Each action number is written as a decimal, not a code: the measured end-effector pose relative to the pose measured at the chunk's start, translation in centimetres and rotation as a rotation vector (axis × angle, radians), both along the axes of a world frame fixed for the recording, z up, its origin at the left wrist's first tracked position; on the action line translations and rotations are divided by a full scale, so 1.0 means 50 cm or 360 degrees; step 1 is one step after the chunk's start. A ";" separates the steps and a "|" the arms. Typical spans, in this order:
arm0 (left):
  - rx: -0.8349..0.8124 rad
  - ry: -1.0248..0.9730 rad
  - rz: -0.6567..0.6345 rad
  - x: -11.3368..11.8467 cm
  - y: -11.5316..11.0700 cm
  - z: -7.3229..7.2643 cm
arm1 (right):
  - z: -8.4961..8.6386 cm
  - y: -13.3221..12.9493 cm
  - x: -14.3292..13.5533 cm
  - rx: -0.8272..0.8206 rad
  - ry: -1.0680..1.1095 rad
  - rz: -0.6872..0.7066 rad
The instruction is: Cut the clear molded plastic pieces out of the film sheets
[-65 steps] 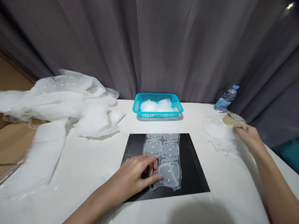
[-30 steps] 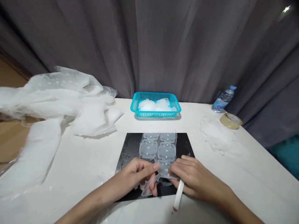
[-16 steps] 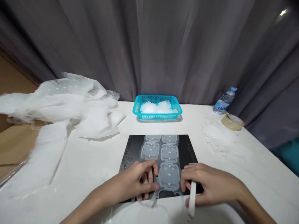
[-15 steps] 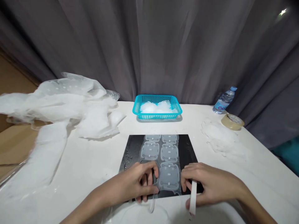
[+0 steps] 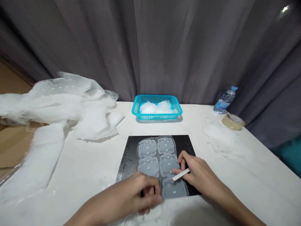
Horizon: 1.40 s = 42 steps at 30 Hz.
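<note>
A translucent sheet of rounded square grey panels lies on a black board, slightly askew. My right hand is closed around a thin white stick-like tool, its tip over the sheet's lower right panel. Its fingers rest near the sheet's right edge. Blurred by motion, my left hand has thumb and fingers pinched at the sheet's lower left. Pale see-through material shows beneath these fingers, seemingly a strip in their grip. The left hand covers the sheet's lower left corner.
Behind the board stands a blue basket holding white translucent pieces. White film and sheets are heaped at the left, beside a cardboard box. At the right are a water bottle, a tape roll and clear scraps.
The panel sheet has slid toward me and turned, its far end leaning left. My right hand has moved forward and left, swinging the white tool over the sheet. My left hand has shifted slightly toward me.
</note>
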<state>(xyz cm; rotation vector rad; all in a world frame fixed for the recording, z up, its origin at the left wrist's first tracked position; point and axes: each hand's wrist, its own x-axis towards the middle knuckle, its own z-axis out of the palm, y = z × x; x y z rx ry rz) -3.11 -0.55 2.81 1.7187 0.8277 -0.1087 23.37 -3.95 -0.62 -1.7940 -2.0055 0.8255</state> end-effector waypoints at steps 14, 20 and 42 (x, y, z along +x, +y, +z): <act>0.1736 0.0091 0.0101 -0.039 0.100 -0.086 | 0.022 -0.016 0.022 -0.0128 0.0143 0.0202; 0.1909 0.0092 0.0123 0.022 0.094 -0.073 | 0.034 0.049 0.052 0.0467 0.0561 0.0125; 0.1406 -0.0122 0.0266 0.072 0.114 -0.111 | -0.019 0.123 0.050 0.0161 0.0801 0.0491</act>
